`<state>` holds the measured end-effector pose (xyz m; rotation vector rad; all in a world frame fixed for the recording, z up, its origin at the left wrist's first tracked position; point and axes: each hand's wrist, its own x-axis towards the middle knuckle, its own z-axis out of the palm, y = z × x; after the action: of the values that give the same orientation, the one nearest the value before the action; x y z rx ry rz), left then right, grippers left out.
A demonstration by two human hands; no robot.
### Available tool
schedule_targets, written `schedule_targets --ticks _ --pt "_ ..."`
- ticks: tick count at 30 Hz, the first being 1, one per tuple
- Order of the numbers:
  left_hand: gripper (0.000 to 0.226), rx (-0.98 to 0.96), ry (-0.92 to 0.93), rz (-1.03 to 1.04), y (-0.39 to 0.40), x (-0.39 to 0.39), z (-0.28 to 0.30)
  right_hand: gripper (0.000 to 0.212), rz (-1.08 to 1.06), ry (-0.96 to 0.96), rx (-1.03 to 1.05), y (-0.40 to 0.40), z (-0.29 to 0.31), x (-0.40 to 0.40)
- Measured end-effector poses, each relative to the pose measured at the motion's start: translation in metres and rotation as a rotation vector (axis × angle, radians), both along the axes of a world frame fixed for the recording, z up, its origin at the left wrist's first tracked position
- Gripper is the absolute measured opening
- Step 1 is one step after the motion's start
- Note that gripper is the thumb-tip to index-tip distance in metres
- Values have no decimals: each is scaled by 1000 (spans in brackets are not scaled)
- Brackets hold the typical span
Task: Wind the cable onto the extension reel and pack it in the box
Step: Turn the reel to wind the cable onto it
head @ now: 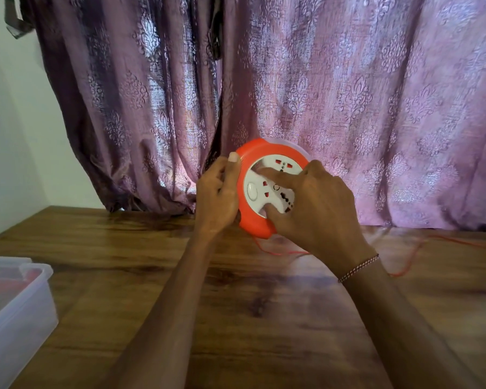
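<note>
At the table's [152, 318] near left edge sits a translucent plastic box [14, 299], something red inside it, too blurred to identify. Further in, toward the far edge, you hold the orange extension reel [260, 192] tilted up off the wood. Your left hand [218, 196] curls closed around its left rim — thumb on top. Your right hand [312, 209] lies across the white socket face, fingers spread, two fingertips pressed into its recesses. Thin orange cable [404, 265] trails along the table to the right. Patterned purple curtain [320, 94] behind.
</note>
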<state>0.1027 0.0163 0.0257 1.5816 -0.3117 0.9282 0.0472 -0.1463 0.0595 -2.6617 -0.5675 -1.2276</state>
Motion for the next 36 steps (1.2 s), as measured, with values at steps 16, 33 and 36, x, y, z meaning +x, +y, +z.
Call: schedule_targets --ticks 16,33,36 --pt "58 -52 21 -51 2 -3 0 47 313 80 -133 -12 11 1" --pt "40 -12 -11 -24 0 -2 1 57 88 28 -23 -1 -2 1" --pt "40 -30 -16 -39 -1 -3 2 63 28 15 55 1 -4 3"
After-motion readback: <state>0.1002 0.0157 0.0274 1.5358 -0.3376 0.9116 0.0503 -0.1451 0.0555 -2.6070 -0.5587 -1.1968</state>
